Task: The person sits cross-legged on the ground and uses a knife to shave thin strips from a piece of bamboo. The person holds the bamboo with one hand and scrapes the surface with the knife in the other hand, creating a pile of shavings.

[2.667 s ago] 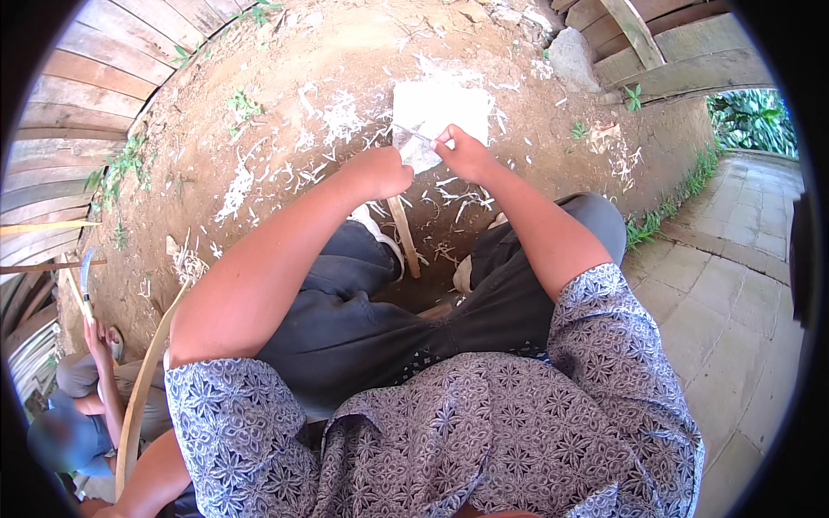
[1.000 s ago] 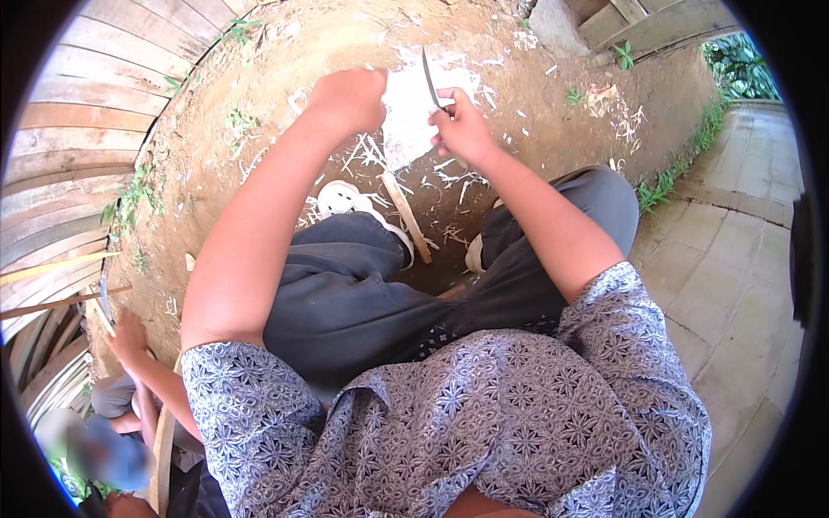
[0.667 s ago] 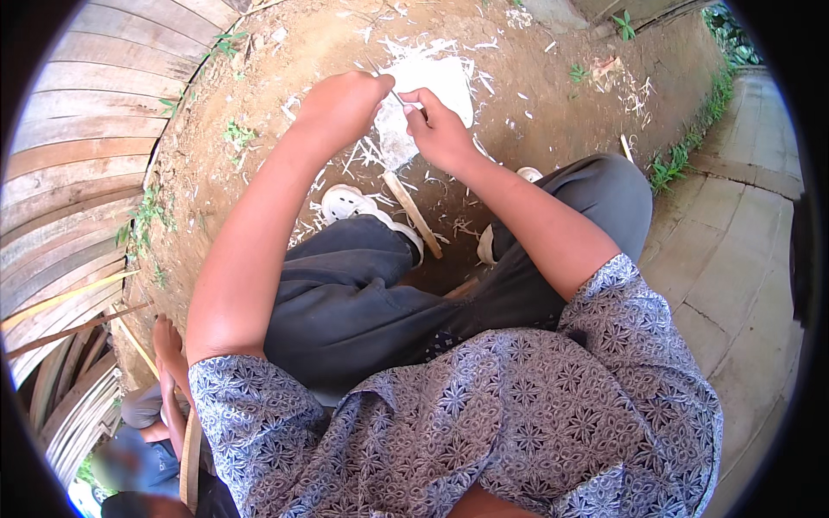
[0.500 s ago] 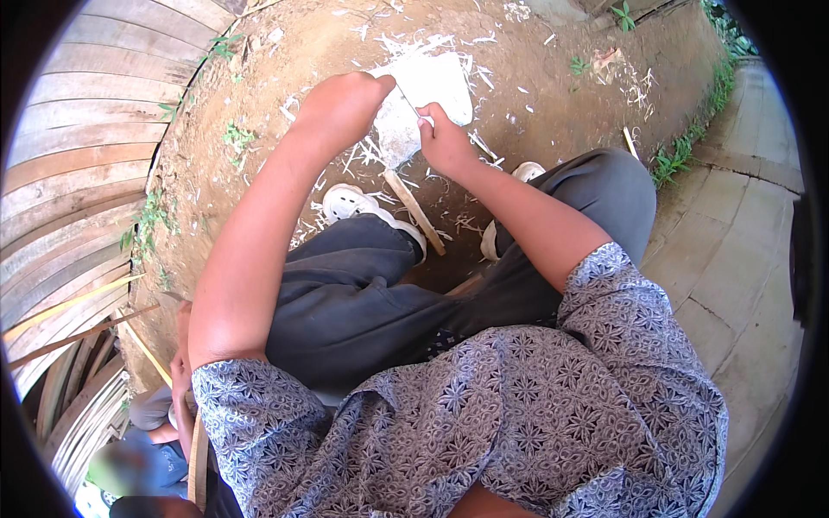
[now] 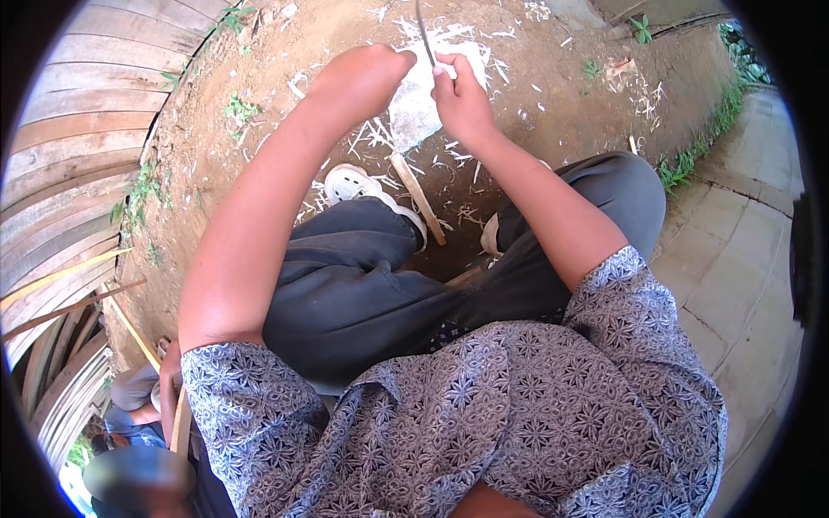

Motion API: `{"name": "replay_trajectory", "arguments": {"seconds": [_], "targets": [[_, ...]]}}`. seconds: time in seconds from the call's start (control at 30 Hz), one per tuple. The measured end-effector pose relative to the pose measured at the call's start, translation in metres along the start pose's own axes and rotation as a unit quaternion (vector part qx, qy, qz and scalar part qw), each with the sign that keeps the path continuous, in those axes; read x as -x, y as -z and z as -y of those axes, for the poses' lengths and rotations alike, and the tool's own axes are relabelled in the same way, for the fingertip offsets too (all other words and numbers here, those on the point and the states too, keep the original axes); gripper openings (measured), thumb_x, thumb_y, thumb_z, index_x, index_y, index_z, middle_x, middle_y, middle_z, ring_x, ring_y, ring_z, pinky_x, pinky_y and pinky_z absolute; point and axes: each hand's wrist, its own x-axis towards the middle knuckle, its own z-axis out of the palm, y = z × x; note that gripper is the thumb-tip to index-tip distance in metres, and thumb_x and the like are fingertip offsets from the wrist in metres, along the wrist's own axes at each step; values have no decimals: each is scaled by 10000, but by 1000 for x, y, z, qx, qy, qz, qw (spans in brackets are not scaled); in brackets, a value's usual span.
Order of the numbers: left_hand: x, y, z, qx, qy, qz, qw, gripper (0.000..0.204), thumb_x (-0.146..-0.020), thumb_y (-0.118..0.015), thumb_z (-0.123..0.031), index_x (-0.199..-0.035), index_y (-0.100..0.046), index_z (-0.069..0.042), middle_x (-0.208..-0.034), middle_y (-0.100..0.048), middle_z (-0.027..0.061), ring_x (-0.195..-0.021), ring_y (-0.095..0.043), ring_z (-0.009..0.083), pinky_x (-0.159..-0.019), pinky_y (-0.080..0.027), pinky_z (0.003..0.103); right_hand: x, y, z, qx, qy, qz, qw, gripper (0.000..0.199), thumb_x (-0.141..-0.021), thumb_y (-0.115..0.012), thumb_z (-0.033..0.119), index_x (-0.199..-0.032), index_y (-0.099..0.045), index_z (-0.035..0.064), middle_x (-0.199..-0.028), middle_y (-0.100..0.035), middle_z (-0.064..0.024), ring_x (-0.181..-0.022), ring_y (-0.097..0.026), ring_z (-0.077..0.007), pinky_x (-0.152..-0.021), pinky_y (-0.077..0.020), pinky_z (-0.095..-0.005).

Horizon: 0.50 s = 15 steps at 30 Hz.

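My right hand (image 5: 462, 99) is closed, its thumb and fingers pinching the lower end of a thin, dark, slightly curved strip (image 5: 424, 33). The strip rises past the top edge of the view, and whether it is a blade I cannot tell. Just left of it, my left hand (image 5: 367, 78) is closed with its knuckles up; anything in it is hidden. Both hands are above a pale, flat-topped block (image 5: 416, 121) on the ground. Light shavings (image 5: 370, 138) lie around the block, and a short wooden stick (image 5: 418, 198) points from it toward me.
White clogs (image 5: 350, 183) are on my feet beside the stick. Wooden slats (image 5: 86, 95) curve along the left. Another person's arm (image 5: 170, 380) and long wooden strips (image 5: 65, 278) are at lower left. A paved strip (image 5: 734, 250) runs along the right.
Both hands have moved up in the view and farther apart. The thin strip, slanting between the hands before, now stands nearly upright from my right hand. The person at lower left has shifted.
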Motion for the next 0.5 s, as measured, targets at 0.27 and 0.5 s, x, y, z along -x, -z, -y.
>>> {"name": "replay_trajectory", "arguments": {"seconds": [0.27,0.5], "targets": [[-13,-4,-2,2,3,-8,1000,119,-855,-696,-53,-949,-667,13,-874,-699,249,-864,-698,430,-769,-559,511,-2,-9,-67,128,18,22,991,295,-1056,-530,279,-1293,-524,104,-882,-710,-265,-903,-703,-472,-810,-531,-526],[-14,-7,-6,6,-10,-13,1000,124,-862,-708,-77,-944,-673,9,-870,-705,238,-871,-702,421,-779,-563,505,0,-2,-69,169,-3,36,985,278,-1068,-524,318,-1290,-538,151,-859,-688,-197,-819,-687,-383,-784,-520,-472]]}}
